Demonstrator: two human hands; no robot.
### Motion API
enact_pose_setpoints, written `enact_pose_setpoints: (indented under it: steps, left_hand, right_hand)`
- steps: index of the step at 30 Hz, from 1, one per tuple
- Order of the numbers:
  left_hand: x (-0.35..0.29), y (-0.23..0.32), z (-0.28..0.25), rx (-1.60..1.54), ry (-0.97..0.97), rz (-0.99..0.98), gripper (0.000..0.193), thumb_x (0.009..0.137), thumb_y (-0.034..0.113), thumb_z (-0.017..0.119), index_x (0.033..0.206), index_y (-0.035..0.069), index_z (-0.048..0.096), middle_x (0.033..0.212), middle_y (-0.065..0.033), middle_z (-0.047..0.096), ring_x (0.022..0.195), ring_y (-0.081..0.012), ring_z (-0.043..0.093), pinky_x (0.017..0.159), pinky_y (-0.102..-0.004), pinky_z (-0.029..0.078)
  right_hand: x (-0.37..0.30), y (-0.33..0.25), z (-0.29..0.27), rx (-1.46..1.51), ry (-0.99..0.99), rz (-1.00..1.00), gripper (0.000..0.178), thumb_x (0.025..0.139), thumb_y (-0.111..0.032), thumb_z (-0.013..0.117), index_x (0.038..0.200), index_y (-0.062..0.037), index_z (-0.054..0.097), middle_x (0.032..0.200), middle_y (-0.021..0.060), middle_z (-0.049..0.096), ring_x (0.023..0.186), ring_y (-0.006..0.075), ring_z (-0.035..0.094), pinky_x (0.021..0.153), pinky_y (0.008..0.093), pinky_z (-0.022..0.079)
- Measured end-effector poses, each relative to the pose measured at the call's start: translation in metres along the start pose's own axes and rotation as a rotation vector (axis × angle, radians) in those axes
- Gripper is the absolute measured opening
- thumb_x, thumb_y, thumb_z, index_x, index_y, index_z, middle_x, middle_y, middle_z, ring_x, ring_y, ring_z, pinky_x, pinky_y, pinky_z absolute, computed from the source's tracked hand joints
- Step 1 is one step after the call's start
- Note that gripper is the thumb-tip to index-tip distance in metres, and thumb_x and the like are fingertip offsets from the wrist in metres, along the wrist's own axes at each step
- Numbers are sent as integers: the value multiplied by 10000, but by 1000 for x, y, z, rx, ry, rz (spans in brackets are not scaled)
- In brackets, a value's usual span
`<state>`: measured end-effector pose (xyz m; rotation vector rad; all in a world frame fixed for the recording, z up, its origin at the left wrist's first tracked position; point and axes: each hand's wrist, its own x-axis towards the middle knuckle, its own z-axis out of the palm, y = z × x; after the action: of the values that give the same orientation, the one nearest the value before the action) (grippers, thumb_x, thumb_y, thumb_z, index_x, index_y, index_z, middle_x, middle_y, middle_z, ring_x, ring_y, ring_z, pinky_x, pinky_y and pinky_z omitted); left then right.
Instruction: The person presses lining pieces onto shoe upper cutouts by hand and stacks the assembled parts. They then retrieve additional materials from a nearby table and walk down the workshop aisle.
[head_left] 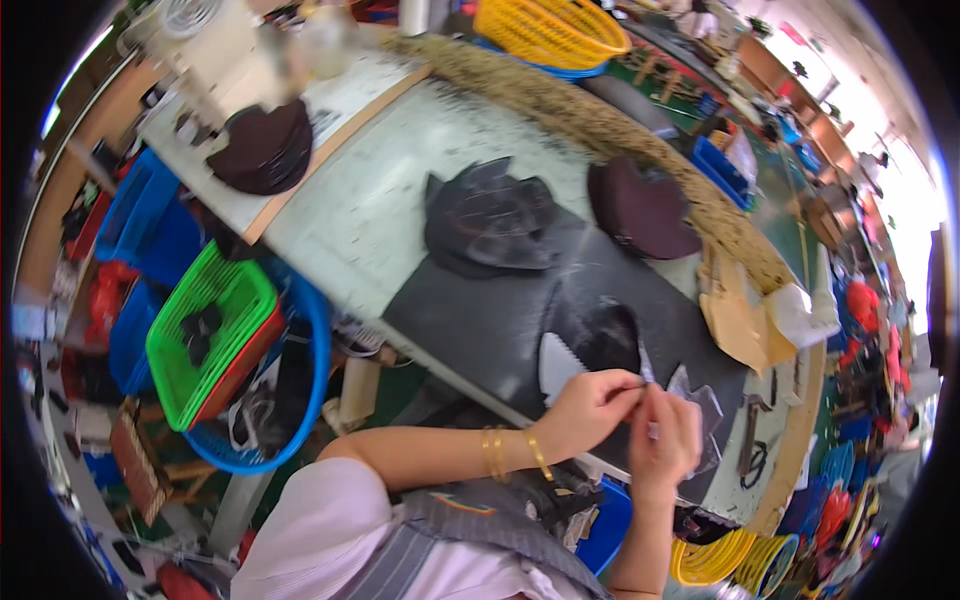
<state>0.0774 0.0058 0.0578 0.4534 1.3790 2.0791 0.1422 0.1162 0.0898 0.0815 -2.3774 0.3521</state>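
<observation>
Over the near edge of the dark work mat (440, 305), my two hands meet fingertip to fingertip. My left hand (590, 412) is closed in a pinch; what it pinches is too small to make out. My right hand (665, 435) is closed around a thin pale pen-like tool (645, 362), whose narrow end points away from me. Just beyond the fingers lies a dark, rounded piece (607, 335), and a whitish template with a toothed edge (558, 366) sits left of it. Clear plastic-looking pieces (708, 410) lie beside my right hand.
A pile of black cut pieces (490, 220) lies on the mat's far part. Dark maroon stacks (645, 205) (262, 150) stand at the far right and far left. Brown paper (732, 310) lies right. Green baskets (215, 335) and a blue tub (322, 350) stand left, below the table.
</observation>
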Motion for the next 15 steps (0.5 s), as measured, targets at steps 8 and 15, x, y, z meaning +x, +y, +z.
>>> enact_pose_setpoints:
  steps: [8,15]
  left_hand:
    - [-19,7,-7,227,92,195,196,890,40,539,1047,-62,598,812,-111,661,784,-114,630,699,-257,512]
    - [-29,26,-4,20,12,88,248,902,148,591,782,-3,435,705,-43,552,699,-88,597,581,-231,502]
  right_hand:
    - [2,-9,-6,-72,-127,-51,184,715,94,649,889,42,626,778,118,578,661,233,566,590,318,464]
    - [-13,-14,-14,479,-97,485,48,857,34,548,847,20,593,771,10,550,665,61,484,591,180,380]
